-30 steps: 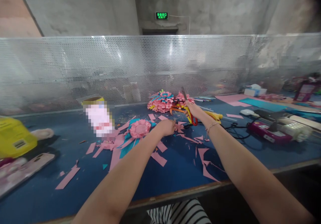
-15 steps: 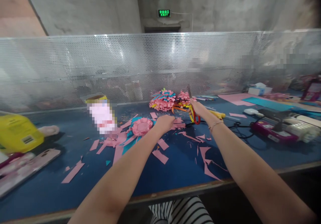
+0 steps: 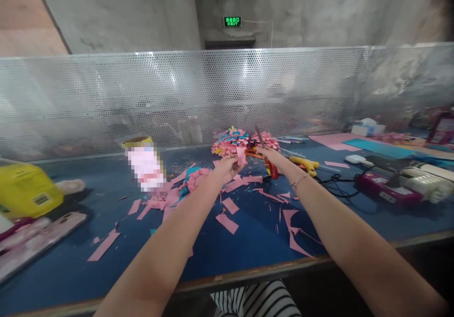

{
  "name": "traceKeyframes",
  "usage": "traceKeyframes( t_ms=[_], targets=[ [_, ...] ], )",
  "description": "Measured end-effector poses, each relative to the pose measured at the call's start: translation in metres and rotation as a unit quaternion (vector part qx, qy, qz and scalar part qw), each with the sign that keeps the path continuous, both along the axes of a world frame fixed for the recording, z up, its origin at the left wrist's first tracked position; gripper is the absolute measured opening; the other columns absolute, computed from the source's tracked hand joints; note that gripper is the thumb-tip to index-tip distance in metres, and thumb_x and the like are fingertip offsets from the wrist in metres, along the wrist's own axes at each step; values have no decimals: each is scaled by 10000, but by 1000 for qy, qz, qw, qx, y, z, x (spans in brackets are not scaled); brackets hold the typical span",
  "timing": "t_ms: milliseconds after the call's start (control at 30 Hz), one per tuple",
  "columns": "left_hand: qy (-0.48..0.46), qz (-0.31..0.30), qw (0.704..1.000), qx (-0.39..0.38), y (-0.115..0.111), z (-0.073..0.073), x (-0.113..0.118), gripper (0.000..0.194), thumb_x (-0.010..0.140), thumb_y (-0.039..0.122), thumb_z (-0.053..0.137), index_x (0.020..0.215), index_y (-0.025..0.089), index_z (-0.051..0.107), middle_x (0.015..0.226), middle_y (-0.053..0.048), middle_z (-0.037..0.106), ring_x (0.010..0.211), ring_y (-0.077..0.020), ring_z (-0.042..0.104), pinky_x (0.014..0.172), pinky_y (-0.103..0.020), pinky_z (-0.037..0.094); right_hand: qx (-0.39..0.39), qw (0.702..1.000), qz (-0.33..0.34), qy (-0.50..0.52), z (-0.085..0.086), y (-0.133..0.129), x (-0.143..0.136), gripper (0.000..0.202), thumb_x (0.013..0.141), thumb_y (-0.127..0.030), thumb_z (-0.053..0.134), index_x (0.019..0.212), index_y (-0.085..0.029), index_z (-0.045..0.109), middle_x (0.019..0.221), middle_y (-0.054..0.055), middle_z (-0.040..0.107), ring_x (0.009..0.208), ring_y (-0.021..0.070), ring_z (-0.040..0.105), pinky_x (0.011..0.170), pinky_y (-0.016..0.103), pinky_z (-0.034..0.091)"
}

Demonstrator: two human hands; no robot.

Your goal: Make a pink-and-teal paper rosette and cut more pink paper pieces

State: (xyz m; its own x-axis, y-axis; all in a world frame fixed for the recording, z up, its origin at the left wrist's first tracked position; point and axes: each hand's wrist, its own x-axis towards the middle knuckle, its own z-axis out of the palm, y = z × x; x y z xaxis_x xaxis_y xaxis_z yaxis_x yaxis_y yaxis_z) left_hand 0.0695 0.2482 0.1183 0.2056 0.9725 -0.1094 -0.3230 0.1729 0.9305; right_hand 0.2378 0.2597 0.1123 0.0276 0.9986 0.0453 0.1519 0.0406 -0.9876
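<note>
Head view: my left hand pinches a small pink paper piece between thumb and fingers, held up just above the table in front of the flower pile. My right hand is curled round the red-and-yellow handles of the scissors, blades pointing up and away; can't tell if the 2 blades are parted. Paper piece sits left of the scissors, near them, apart from the blades. Both forearms reach in over the wooden front edge of the blue table; striped clothing shows below it. Perforated metal panel bounds the far side. Between my arms, bare blue surface runs from the front edge up to loose pink scraps; more of it shows right of my right forearm. Pink-and-blue flower lies left, partly behind my left forearm. Yellow tool lies just beyond my right wrist. Containers: yellow-rimmed tub, front pixelated, contents not visible; yellow jug at far left, contents not visible; tissue box at far right, white tissue poking out its top.
</note>
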Motion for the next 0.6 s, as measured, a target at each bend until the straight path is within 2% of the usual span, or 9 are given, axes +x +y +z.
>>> traceKeyframes(
  t_ms=[100, 200, 267, 367, 433, 467, 533, 567, 600],
  targets=[
    [-20, -4, 1000, -22, -1, -1, 3, 122, 768, 37, 428, 734, 137, 489, 641, -20, 566, 668, -81, 602, 714, -201, 511, -19, 998, 30, 46, 3, -7, -10, 208, 759, -371, 562, 765, -173, 500, 448, -65, 370, 362, 81, 359, 372, 191, 307],
    [22, -46, 999, -17, -2, -4, 5, 121, 791, 80, 413, 742, 127, 514, 701, -54, 601, 711, -99, 612, 749, -230, 507, 3, 999, 46, 20, 3, -10, -18, 128, 724, -255, 583, 716, -174, 484, 460, -62, 396, 394, 77, 381, 394, 182, 325],
    [132, -63, 989, 34, -2, -7, 5, 149, 800, 97, 385, 810, 116, 533, 785, -82, 622, 747, -119, 618, 750, -258, 504, 10, 998, 58, -8, 3, -11, -22, 71, 693, -164, 564, 717, -172, 497, 490, -58, 425, 431, 76, 411, 421, 175, 350],
    [312, -39, 940, 132, 1, -14, 3, 165, 752, 95, 440, 869, 118, 554, 906, -101, 623, 841, -166, 605, 779, -307, 481, 7, 998, 63, -19, 3, -13, -24, 106, 652, -101, 520, 727, -175, 519, 525, -53, 445, 468, 82, 437, 440, 175, 373],
    [409, -28, 886, 217, 2, -19, 1, 176, 685, 113, 525, 850, 134, 579, 976, -99, 611, 950, -209, 563, 853, -330, 432, 0, 998, 56, -12, 4, -14, -24, 115, 645, -92, 498, 720, -177, 518, 525, -50, 442, 475, 87, 437, 436, 178, 377],
    [462, -34, 846, 264, 2, -21, 1, 179, 661, 145, 558, 837, 138, 593, 995, -104, 605, 989, -233, 540, 878, -339, 408, -3, 999, 53, -7, 5, -14, -23, 114, 643, -90, 490, 713, -177, 514, 523, -48, 439, 476, 88, 434, 433, 178, 378],
    [587, -55, 732, 342, 1, -25, 1, 211, 649, 261, 583, 818, 137, 613, 980, -125, 606, 988, -275, 531, 864, -357, 402, -8, 999, 51, 3, 5, -14, -23, 105, 646, -93, 486, 707, -178, 505, 526, -47, 436, 479, 89, 430, 428, 179, 380],
    [637, -68, 680, 356, -1, -27, 1, 248, 653, 322, 574, 806, 132, 618, 950, -137, 611, 953, -290, 545, 828, -366, 416, -9, 999, 51, 7, 5, -14, -22, 97, 651, -100, 489, 708, -178, 502, 529, -47, 435, 480, 90, 429, 424, 180, 379],
    [671, -80, 648, 352, -2, -28, 1, 276, 655, 365, 560, 787, 131, 622, 916, -143, 616, 913, -296, 558, 789, -367, 429, -9, 999, 52, 10, 5, -13, -22, 89, 656, -110, 493, 711, -179, 500, 535, -47, 433, 480, 90, 428, 421, 181, 379]
  ],
)
